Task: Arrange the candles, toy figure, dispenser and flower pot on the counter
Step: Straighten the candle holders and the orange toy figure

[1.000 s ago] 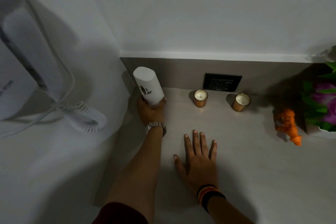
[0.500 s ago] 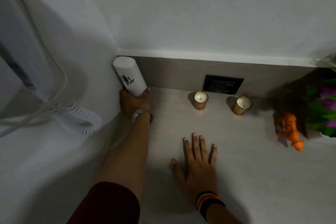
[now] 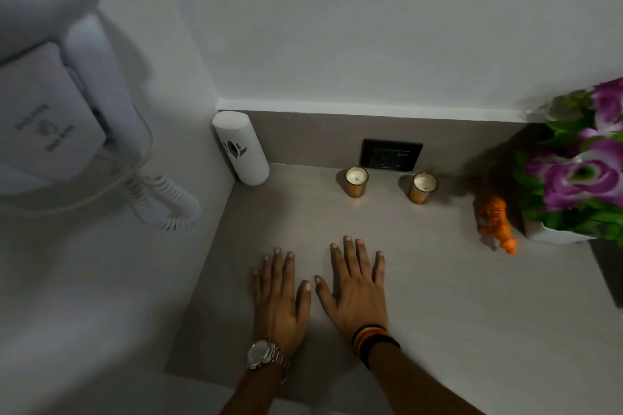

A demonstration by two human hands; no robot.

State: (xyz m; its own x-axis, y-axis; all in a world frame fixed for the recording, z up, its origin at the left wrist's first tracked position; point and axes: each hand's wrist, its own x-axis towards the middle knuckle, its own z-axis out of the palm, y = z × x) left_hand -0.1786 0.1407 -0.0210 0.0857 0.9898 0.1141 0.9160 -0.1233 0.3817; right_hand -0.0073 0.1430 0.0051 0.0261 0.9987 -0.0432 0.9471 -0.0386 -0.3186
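Your left hand (image 3: pixel 281 300) and right hand (image 3: pixel 357 290) lie flat, palms down on the bench (image 3: pixel 438 296), fingers spread, each grip holding nothing. Bare surface lies between them and the wall socket (image 3: pixel 391 156). The dispenser (image 3: pixel 242 148) stands in the corner left of the socket, tilted against the side wall. Two candles (image 3: pixel 356 182) (image 3: pixel 422 188) stand just below the socket. The toy figure (image 3: pixel 495 222) lies right of them, beside the flower pot (image 3: pixel 553 234) at the bench's right edge.
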